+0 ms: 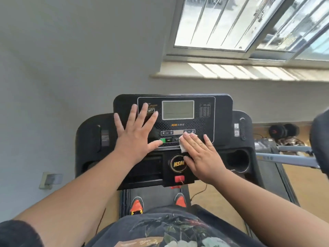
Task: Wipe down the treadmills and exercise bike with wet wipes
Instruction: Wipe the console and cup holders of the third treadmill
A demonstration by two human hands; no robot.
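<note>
The right hand point(201, 155) is pressing flat, fingers straight, on a white wet wipe point(183, 142) that is lying under its fingertips on the button row of the treadmill console point(220, 111). Just beyond those fingertips sits the grey display point(178, 110); just below the palm are the round logo badge point(178, 164) and the red safety key point(179, 179). To its left, the left hand point(137, 136) is lying spread and flat on the panel, holding nothing, its thumb touching the green button point(162, 140). Farther right, past the cup holder point(238, 160), a second treadmill point(277, 166) is showing. Judging by this, the job is at an early stage: one console is being wiped, while its side rails, the neighbouring machine and an unseen exercise bike appear left.
</note>
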